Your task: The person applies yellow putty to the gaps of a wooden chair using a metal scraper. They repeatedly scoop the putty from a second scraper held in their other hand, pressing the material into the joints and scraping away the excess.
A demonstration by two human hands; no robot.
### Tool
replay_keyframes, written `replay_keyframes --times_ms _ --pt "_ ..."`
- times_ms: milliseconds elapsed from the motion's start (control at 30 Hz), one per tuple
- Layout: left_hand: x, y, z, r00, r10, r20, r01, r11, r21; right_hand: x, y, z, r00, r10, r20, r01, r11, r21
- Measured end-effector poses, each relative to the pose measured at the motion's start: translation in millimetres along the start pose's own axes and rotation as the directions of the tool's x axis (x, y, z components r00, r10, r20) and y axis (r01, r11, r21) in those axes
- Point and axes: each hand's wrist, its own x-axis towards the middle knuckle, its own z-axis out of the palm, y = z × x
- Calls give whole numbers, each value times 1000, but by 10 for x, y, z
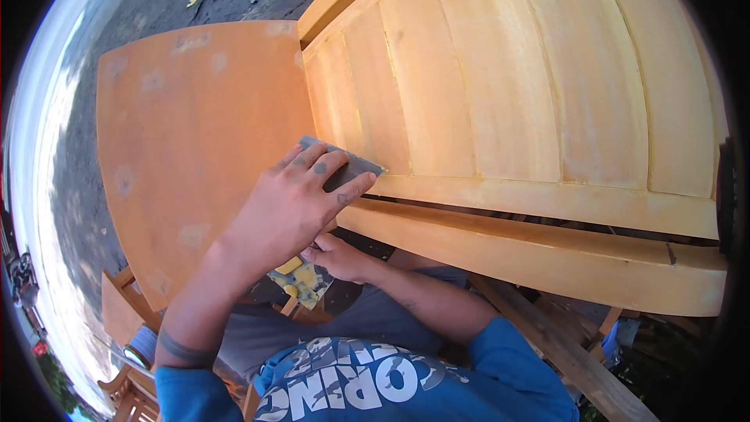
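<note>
A thin grey scraper blade [355,168] is gripped in my left hand [301,191], fingers spread along its back and the thumb near its edge. Its right corner, with a bit of yellowish paste, meets the slatted wooden panel [508,78] by its lower frame rail. Below, partly covered by my left hand and wrist, my right hand [340,256] is closed beside a board smeared with yellow paste [312,285]. It appears to hold this board by the edge; the fingertips are hidden. Yellow paste lines the joints between the slats.
An orange-brown flat panel [203,148] with pale filled patches stands at left, joining the slatted panel. A thick wooden beam [531,246] runs along the front. Rough planks [562,344] lie at lower right, and wooden furniture [129,391] stands at lower left. Dark ground lies beyond.
</note>
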Motion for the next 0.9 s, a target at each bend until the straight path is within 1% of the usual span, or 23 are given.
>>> replay_keyframes --times_ms 33,67,100,133,200,233,267,300,333,367,433,467,533,600,700,733,767,800,833,867,900 --pt "-65 -4 -38 995 -95 -10 93 985 -148 11 4 -25 999 37 15 -36 999 -24" --pt "-149 6 -85 982 -186 -6 176 940 -292 12 8 -48 997 72 27 -71 996 -47" --pt "-254 22 -127 962 -271 14 251 867 -431 -10 30 -47 999 43 0 -43 999 7" --pt "-382 33 -154 944 -329 -29 256 784 -566 -45 48 -41 999 15 -29 -14 998 60" --pt "-693 110 -225 898 -431 -85 300 742 -600 -169 -12 -17 994 -61 -92 78 978 193" --pt "-830 136 -242 866 -488 -112 326 720 -613 -225 -63 -26 988 -87 -127 126 930 345" --pt "-963 185 -274 847 -508 -155 336 739 -584 -303 -118 -7 982 -100 -157 166 856 490" --pt "-1104 220 -274 827 -529 -192 355 754 -553 -350 -153 -13 974 -119 -192 212 779 590" --pt "-1261 284 -280 807 -545 -227 373 768 -521 -430 -244 38 959 -148 -240 268 743 613" --pt "-1380 334 -220 811 -532 -243 366 786 -499 -489 -315 69 947 -183 -266 312 723 616" --pt "-1526 433 -25 824 -490 -283 333 824 -458 -582 -517 202 920 -221 -322 383 678 628" --pt "-1564 433 55 856 -433 -282 293 856 -426 -559 -591 246 914 -246 -322 401 663 633" --pt "-1597 508 158 817 -422 -394 271 883 -383 -592 -713 333 893 -291 -343 448 632 632" --pt "-1610 548 284 776 -378 -505 226 914 -337 -613 -720 366 881 -308 -360 472 637 610" --pt "-1594 506 519 860 -347 -375 247 925 -289 -711 -756 380 853 -336 -400 518 636 572" --pt "-1583 445 552 891 -362 -273 289 918 -271 -747 -790 373 844 -341 -414 533 625 570" --pt "-1561 381 556 837 -473 -275 351 850 -393 -755 -823 339 834 -351 -427 549 614 567" --pt "-1531 350 523 777 -577 -251 399 760 -512 -770 -820 303 836 -355 -419 545 634 549" --pt "-1483 333 510 711 -674 -201 438 648 -623 -778 -767 251 839 -350 -417 537 653 534" --pt "-1352 275 533 594 -738 -319 353 596 -721 -791 -686 204 844 -339 -415 526 673 521" --pt "-1202 220 456 509 -845 -165 191 298 -935 -790 -569 155 876 -319 -361 475 697 537"
